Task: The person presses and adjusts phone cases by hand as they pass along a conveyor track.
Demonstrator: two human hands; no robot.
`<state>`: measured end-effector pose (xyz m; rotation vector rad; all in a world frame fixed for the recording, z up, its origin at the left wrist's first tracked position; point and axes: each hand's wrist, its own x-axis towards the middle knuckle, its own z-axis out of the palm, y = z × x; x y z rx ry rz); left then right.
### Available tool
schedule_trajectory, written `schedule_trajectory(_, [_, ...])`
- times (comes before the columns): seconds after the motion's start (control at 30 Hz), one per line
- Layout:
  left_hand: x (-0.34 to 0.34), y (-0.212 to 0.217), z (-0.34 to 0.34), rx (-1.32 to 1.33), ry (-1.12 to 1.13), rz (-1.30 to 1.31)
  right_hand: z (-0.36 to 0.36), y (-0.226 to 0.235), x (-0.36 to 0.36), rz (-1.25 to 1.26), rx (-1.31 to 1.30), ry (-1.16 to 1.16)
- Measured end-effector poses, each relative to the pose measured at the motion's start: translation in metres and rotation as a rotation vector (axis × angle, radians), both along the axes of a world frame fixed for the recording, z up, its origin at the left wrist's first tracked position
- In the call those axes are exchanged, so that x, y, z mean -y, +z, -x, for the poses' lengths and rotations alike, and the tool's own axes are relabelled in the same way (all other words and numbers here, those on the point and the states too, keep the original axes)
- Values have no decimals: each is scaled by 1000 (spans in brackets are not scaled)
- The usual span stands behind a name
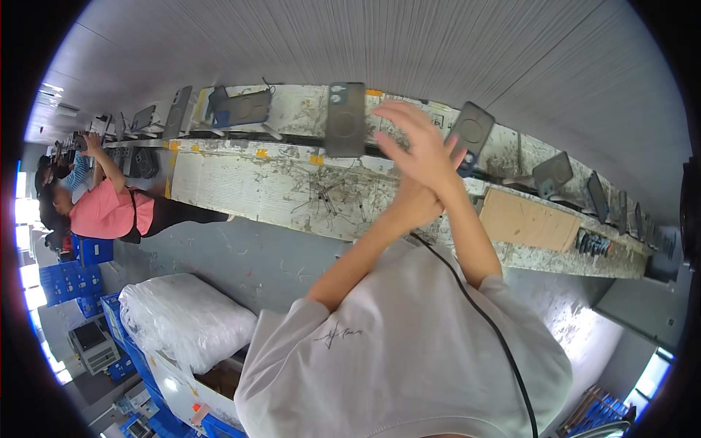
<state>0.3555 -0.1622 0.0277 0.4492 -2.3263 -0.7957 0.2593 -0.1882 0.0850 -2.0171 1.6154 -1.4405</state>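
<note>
My forearms cross over the bench. My right hand (418,142) is reaching up and to the left, fingers and thumb apart, with nothing visible in them. Just left of its fingertips stands a grey phone case (345,120) with a ring on its back and camera openings at the top; a small gap shows between them. Below my right wrist is my left hand (421,206), its fingers mostly hidden. Beside the right hand, fingertips show close to a second grey phone case (473,130); which hand they belong to I cannot tell.
More phone cases (252,108) stand on holders along the line, to the right (553,174) too. A brown board (529,219) lies on the worn bench (241,182). At left, a co-worker in a pink shirt (109,212) raises a hand; a plastic-wrapped bundle (186,317) lies behind.
</note>
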Motion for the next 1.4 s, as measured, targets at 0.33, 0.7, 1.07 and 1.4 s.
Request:
schedule_trajectory(0.33, [82,17,-115,-52,575,46,49,-74,-21,-293,-386,-364])
schedule_trajectory(0.7, [95,-25,19,306,707,236,125,-33,-110,-187,-18,-421])
schedule_trajectory(1.07, [-25,-46,-65,152,160,-50,-18,-18,44,-53,-306,7])
schedule_trajectory(1.4, [63,-11,-146,-160,749,-62,83,-73,-7,-356,-509,-303])
